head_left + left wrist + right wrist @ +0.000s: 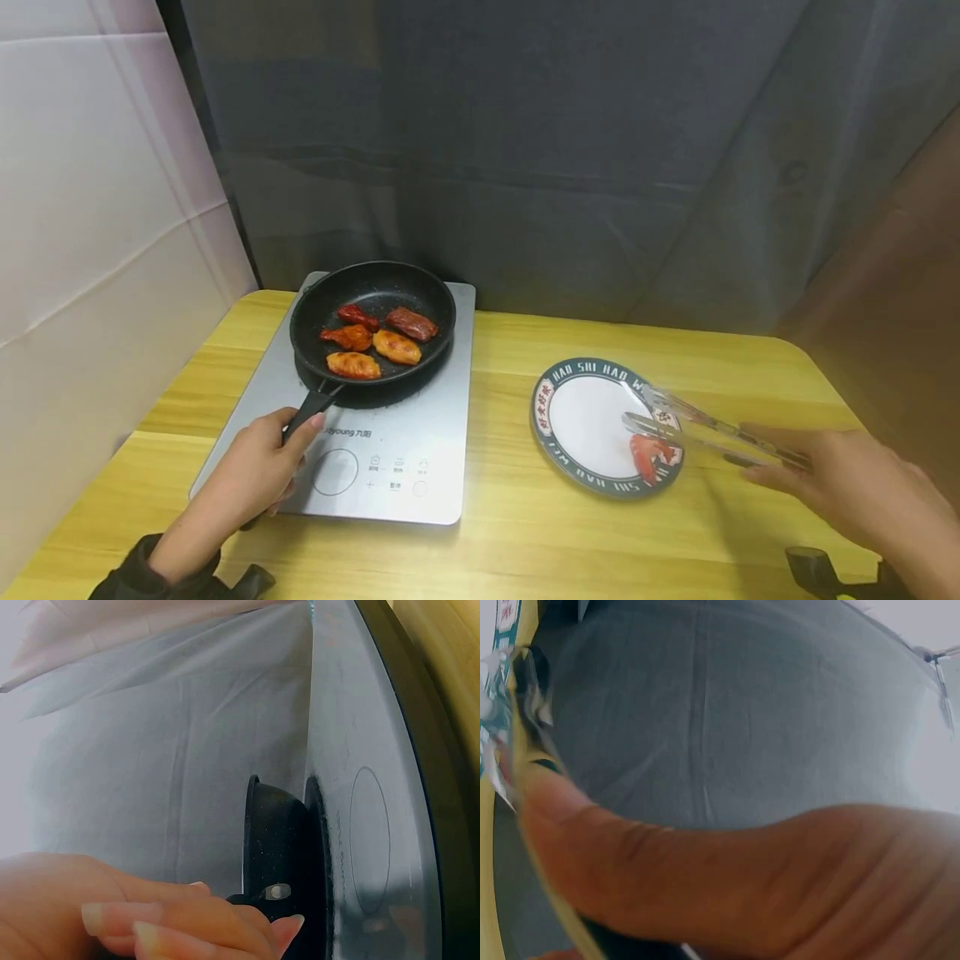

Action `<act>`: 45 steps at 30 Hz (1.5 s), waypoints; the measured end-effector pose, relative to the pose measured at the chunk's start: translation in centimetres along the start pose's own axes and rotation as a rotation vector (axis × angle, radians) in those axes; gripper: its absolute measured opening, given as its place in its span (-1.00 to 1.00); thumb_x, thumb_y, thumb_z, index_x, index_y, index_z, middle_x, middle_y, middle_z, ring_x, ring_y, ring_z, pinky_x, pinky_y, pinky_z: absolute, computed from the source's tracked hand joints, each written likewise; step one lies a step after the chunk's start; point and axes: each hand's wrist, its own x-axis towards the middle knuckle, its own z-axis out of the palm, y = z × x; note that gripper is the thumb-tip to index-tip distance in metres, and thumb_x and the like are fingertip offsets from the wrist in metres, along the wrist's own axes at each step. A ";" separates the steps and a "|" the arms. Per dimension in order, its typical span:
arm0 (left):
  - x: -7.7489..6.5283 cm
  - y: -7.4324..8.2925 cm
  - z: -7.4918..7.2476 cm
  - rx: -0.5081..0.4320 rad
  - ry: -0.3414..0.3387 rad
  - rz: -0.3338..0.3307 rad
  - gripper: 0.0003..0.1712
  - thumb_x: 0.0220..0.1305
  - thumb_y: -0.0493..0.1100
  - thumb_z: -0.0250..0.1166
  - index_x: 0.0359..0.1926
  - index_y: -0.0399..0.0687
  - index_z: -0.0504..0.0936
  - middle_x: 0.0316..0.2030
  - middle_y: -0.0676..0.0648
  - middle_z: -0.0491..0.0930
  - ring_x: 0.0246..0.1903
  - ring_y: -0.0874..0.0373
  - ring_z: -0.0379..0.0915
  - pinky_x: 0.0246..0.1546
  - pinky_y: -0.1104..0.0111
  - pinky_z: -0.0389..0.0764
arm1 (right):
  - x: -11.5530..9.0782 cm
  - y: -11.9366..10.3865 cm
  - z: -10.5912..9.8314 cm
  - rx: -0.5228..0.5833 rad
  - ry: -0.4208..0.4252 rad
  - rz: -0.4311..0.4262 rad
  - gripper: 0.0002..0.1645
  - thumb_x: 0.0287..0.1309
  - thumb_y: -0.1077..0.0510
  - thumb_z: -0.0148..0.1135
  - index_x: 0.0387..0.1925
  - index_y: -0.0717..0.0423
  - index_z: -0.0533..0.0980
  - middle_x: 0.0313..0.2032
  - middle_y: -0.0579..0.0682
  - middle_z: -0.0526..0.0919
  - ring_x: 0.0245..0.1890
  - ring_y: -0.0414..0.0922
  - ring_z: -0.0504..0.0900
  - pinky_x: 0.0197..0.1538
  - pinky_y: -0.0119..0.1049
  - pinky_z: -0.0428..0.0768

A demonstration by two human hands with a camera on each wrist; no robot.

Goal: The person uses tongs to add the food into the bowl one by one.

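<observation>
My left hand [258, 467] grips the black handle of a frying pan [360, 279], its fingers curled round it. In the pan lie two yellowish chicken wings [354, 365], two red-orange drumsticks [349, 337] and a dark brown piece of meat [412, 323]. On the right, my right hand [862, 483] holds metal tongs [720, 433], whose two arms are apart over the plate's right side. A pink shrimp [651, 457] lies on the right part of the white plate [581, 417] with a dark green lettered rim, just below the tong tips. In the right wrist view the thumb [630, 862] presses along the tongs.
The pan sits at the back of a silver induction cooktop [442, 467] with printed controls at its front. Both cooktop and plate stand on a yellow wood-grain table [502, 533]. A dark grey curtain [525, 167] hangs behind, with a pale curtain [97, 208] on the left.
</observation>
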 end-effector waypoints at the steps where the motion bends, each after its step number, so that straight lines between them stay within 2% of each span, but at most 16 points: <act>1: 0.0 0.0 0.0 0.000 0.001 0.002 -0.56 0.47 0.04 0.02 -0.08 -0.33 0.37 -0.75 -0.02 0.26 -0.84 0.18 0.17 -0.83 0.36 0.31 | -0.2 0.3 0.0 0.000 -0.018 0.007 -0.24 0.04 -0.33 0.29 0.15 0.04 0.53 -0.34 0.03 0.69 -0.37 0.03 0.63 -0.61 0.00 0.40; 4: 0.0 0.0 0.0 0.009 0.008 -0.002 -0.57 0.47 0.03 0.02 -0.08 -0.33 0.37 -0.75 -0.02 0.27 -0.85 0.18 0.17 -0.83 0.36 0.31 | -0.5 1.3 0.1 0.000 -0.063 0.024 -0.21 0.05 -0.34 0.27 0.16 0.09 0.51 -0.37 0.04 0.69 -0.41 0.05 0.64 -0.61 -0.04 0.40; 8: -0.1 -0.1 0.0 0.020 0.011 -0.002 -0.56 0.47 0.04 0.02 -0.07 -0.34 0.37 -0.76 -0.03 0.27 -0.85 0.17 0.17 -0.83 0.34 0.32 | -1.1 2.5 0.5 0.025 -0.038 -0.003 -0.23 0.03 -0.25 0.34 0.12 0.21 0.52 -0.31 0.26 0.68 -0.44 0.15 0.65 -0.55 0.00 0.49; 12: -0.1 -0.2 0.0 0.011 0.010 -0.007 -0.55 0.47 0.05 0.02 -0.08 -0.34 0.37 -0.76 -0.03 0.27 -0.85 0.17 0.17 -0.83 0.34 0.32 | -1.6 3.4 0.8 0.043 -0.028 -0.046 -0.28 -0.02 -0.15 0.41 0.06 0.27 0.54 -0.31 0.33 0.66 -0.54 0.07 0.63 -0.48 0.01 0.55; 17: -0.1 -0.4 0.1 -0.002 0.012 -0.004 -0.57 0.47 0.04 0.02 -0.12 -0.33 0.37 -0.76 -0.03 0.26 -0.86 0.17 0.16 -0.84 0.34 0.32 | -1.1 3.0 0.7 0.044 -0.109 -0.042 -0.24 -0.03 -0.27 0.34 0.12 0.11 0.55 -0.27 0.19 0.69 -0.40 0.05 0.67 -0.45 -0.01 0.55; 18: -0.1 -0.4 0.1 -0.003 0.011 -0.003 -0.56 0.47 0.04 0.02 -0.12 -0.33 0.37 -0.76 -0.02 0.26 -0.86 0.17 0.16 -0.84 0.34 0.32 | -0.9 2.7 0.7 0.032 -0.126 -0.040 -0.23 -0.03 -0.31 0.31 0.13 0.07 0.55 -0.30 0.11 0.70 -0.41 -0.02 0.66 -0.46 -0.05 0.54; 21: 0.0 -0.5 0.1 -0.009 0.010 -0.010 -0.57 0.47 0.04 0.02 -0.11 -0.33 0.37 -0.76 -0.02 0.27 -0.86 0.19 0.15 -0.84 0.35 0.31 | -0.5 1.8 1.0 -0.002 -0.117 -0.056 -0.25 -0.05 -0.35 0.30 0.11 -0.02 0.57 -0.46 -0.15 0.61 -0.50 -0.26 0.52 -0.51 -0.22 0.44; 24: 0.0 -0.4 0.1 -0.019 0.006 -0.019 -0.57 0.47 0.04 0.02 -0.10 -0.33 0.36 -0.74 -0.02 0.27 -0.85 0.19 0.15 -0.84 0.37 0.30 | -0.2 0.8 1.4 -0.029 -0.071 -0.089 -0.29 -0.07 -0.33 0.33 0.09 -0.08 0.58 -0.57 -0.32 0.42 -0.58 -0.36 0.33 -0.54 -0.33 0.31; 29: 0.0 -0.3 0.2 -0.030 0.001 -0.023 -0.57 0.47 0.04 0.02 -0.09 -0.33 0.36 -0.72 -0.02 0.27 -0.84 0.19 0.15 -0.84 0.38 0.29 | 0.7 -0.6 1.8 -0.004 -0.041 -0.124 -0.31 -0.10 -0.28 0.38 0.08 -0.09 0.60 -0.61 -0.34 0.38 -0.61 -0.33 0.29 -0.57 -0.35 0.28; 32: 0.0 -0.2 0.2 -0.026 -0.002 -0.024 -0.57 0.48 0.03 0.01 -0.07 -0.34 0.36 -0.72 -0.02 0.27 -0.84 0.19 0.14 -0.84 0.38 0.27 | 1.2 -1.0 1.9 0.011 -0.042 -0.129 -0.35 -0.10 -0.25 0.39 0.05 -0.08 0.61 -0.59 -0.35 0.44 -0.59 -0.33 0.35 -0.56 -0.33 0.33; 36: 0.0 -0.1 0.2 -0.018 -0.004 -0.027 -0.57 0.48 0.02 0.01 -0.05 -0.34 0.36 -0.73 -0.02 0.26 -0.84 0.18 0.14 -0.83 0.39 0.26 | 1.4 -0.7 1.9 0.031 -0.044 -0.146 -0.41 -0.08 -0.20 0.41 0.00 -0.03 0.63 -0.54 -0.32 0.55 -0.53 -0.31 0.46 -0.50 -0.26 0.43; 41: 0.0 -0.1 0.3 -0.006 -0.001 -0.017 -0.55 0.47 0.03 0.02 -0.04 -0.36 0.35 -0.74 -0.02 0.25 -0.84 0.17 0.15 -0.83 0.37 0.27 | 1.4 -0.1 1.9 0.059 -0.059 -0.133 -0.41 -0.07 -0.18 0.41 -0.06 0.09 0.65 -0.40 -0.06 0.70 -0.42 -0.11 0.65 -0.40 -0.07 0.57; 45: 0.0 -0.1 0.3 -0.005 -0.001 -0.021 -0.56 0.47 0.03 0.03 -0.05 -0.35 0.35 -0.74 -0.02 0.25 -0.84 0.17 0.16 -0.83 0.37 0.27 | 1.6 0.0 1.9 0.075 -0.088 -0.122 -0.41 -0.01 -0.18 0.38 -0.08 0.18 0.65 -0.30 0.09 0.71 -0.35 0.01 0.68 -0.36 0.01 0.58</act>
